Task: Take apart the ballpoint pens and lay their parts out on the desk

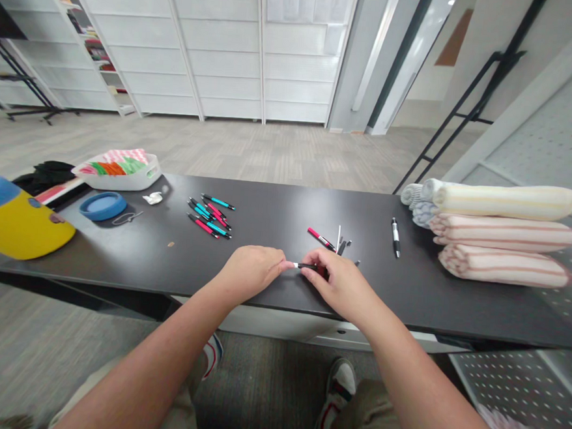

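Observation:
Between my two hands, just above the front of the dark table (266, 219), is a pen (304, 265) with a black part and a white part. My left hand (257, 268) is closed around its white end, its fingers mostly hidden under the palm. On the black part, my right hand (333, 273) pinches with thumb and fingers. Just beyond my right hand lie a pink and black pen (320, 237), a thin white refill (338, 236) and a few small dark pen parts (342, 248). Farther right is a white and black pen (395, 238).
Several pink and teal pens (208, 215) lie in a pile left of centre. Rolled towels (505, 233) are stacked at the right. On the left are a blue round lid (103, 206), a white basket (144, 175) with colourful contents, a crumpled white piece (152, 198) and a yellow-blue cap (18, 222).

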### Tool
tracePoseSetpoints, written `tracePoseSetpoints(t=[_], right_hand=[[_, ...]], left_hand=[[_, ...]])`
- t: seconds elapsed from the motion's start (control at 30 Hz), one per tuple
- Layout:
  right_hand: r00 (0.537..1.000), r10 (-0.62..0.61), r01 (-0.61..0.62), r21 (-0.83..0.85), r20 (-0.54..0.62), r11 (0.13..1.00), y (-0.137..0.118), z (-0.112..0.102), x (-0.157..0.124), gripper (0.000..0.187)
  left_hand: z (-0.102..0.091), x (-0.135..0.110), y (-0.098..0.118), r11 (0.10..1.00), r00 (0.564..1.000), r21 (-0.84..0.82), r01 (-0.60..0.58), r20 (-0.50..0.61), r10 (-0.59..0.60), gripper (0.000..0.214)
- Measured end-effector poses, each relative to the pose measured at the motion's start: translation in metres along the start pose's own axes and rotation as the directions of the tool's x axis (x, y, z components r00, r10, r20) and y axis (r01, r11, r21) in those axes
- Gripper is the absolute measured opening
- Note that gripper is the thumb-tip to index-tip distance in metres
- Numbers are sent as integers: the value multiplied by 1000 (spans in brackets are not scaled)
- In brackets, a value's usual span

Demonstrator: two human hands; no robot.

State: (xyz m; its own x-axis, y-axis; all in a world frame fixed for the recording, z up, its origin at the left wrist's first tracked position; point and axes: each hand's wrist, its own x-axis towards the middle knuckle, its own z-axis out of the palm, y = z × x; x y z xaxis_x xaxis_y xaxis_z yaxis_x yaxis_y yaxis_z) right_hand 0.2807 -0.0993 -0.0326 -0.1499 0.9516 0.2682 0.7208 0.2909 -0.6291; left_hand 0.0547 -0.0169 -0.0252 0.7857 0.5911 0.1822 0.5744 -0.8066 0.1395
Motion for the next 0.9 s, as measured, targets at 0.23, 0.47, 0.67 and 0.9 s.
tracePoseSetpoints(t=[0.23, 0.47, 0.67, 0.9], right_hand=[[996, -90, 90, -11, 6, 996, 0, -1, 1, 21], [1000, 3, -3, -23, -19, 1000, 3, 2, 0, 31], [989, -146, 146, -19, -5, 989, 4, 1, 1, 18], [999, -12, 9, -60, -49, 998, 5, 4, -1, 33]], left_hand=[[0, 0, 0, 1000, 1000, -10, -5, -9, 5, 46], [-1, 1, 1, 1000, 1000, -6, 7, 3, -7, 46], [-2, 1, 1, 1000, 1000, -6, 5, 12, -5, 45], [-4, 1, 2, 999, 999, -14, 38, 10, -38, 47]])
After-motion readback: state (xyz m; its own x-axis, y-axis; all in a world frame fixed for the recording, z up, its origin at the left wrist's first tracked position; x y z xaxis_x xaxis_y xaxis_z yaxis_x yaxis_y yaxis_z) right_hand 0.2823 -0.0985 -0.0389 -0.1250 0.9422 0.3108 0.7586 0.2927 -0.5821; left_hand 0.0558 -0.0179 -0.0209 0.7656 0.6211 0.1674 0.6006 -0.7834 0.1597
